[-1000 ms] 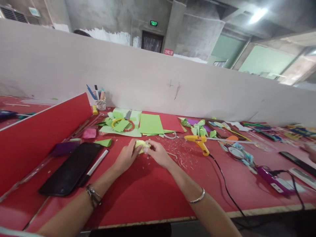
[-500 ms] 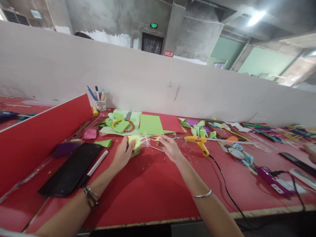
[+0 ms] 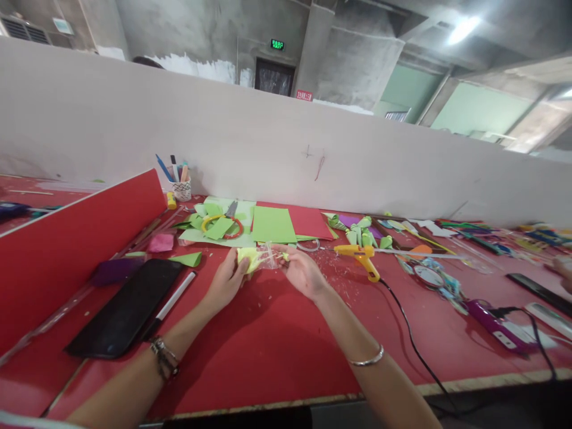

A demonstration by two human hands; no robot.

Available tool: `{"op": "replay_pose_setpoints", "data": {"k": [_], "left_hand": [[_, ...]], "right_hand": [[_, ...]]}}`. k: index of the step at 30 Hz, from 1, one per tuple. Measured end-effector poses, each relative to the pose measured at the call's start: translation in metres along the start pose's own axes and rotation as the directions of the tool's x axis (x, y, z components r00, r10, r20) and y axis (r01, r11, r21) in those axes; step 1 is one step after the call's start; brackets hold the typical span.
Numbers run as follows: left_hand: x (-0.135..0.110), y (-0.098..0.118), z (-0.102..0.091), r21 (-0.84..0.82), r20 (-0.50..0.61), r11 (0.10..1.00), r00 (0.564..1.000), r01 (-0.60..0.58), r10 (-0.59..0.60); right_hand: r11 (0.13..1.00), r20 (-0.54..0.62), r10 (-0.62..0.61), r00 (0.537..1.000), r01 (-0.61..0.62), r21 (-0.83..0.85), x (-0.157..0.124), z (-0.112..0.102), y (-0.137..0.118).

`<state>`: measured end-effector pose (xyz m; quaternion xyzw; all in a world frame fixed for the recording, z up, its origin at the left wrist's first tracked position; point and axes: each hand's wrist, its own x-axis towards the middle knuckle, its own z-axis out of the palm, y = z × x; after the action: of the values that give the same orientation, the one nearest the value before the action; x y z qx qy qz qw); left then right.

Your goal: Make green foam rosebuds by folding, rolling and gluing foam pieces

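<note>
Near the middle of the red table, my left hand (image 3: 226, 281) is closed around a soft, pale yellow lump (image 3: 250, 258) that looks like modelling clay. Clear crinkled plastic (image 3: 269, 255), like a small bag, sticks out from the lump on its right side. My right hand (image 3: 305, 274) pinches a small yellow bit (image 3: 285, 256) of the same stuff. Thin yellowish strands stretch between the lump and that bit. The fingertips of both hands are partly hidden, and both hands are held above the table surface.
Behind lie green paper sheets (image 3: 273, 224) and scissors (image 3: 223, 226). A yellow glue gun (image 3: 361, 257) with a black cord is on the right, near a purple power strip (image 3: 500, 326). A black phone (image 3: 127, 307) and white marker (image 3: 172, 302) lie left. A pen cup (image 3: 181, 190) stands behind.
My right hand has shifted slightly left and turned, showing more of its palm. Strands between the lump and the pinched bit look more spread. The green piece under my left hand is now hidden.
</note>
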<state>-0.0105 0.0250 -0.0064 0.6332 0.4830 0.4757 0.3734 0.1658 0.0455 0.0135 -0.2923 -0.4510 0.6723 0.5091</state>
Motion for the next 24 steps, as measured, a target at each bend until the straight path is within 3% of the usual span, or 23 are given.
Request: {"op": "replay_pose_setpoints", "data": {"k": [3, 7, 12, 17, 24], "left_hand": [[0.0, -0.0018, 0.0002, 0.0, 0.01, 1.0, 1.0, 0.001, -0.001], [-0.0002, -0.0025, -0.0007, 0.011, 0.041, 1.0, 0.999, 0.014, -0.015], [-0.0009, -0.002, 0.0001, 0.007, 0.094, 1.0, 0.995, 0.018, -0.019], [-0.0011, 0.0013, -0.0007, 0.004, 0.117, 1.0, 0.993, 0.006, -0.006], [-0.001, 0.003, -0.0008, -0.021, 0.128, 1.0, 0.992, 0.007, -0.004]], "right_hand": [[0.986, -0.014, -0.061, 0.998, 0.058, -0.154, -0.0034, 0.0016, 0.0013], [0.868, -0.039, -0.156, 0.987, 0.118, -0.483, -0.0059, 0.0005, 0.0021], [0.859, -0.004, -0.192, 0.981, 0.166, -0.484, -0.0045, -0.0027, 0.003], [0.716, 0.016, -0.253, 0.967, 0.198, -0.669, -0.0045, -0.0063, 0.0048], [0.89, -0.058, -0.145, 0.988, 0.105, -0.443, -0.0061, -0.0016, 0.0048]]}}
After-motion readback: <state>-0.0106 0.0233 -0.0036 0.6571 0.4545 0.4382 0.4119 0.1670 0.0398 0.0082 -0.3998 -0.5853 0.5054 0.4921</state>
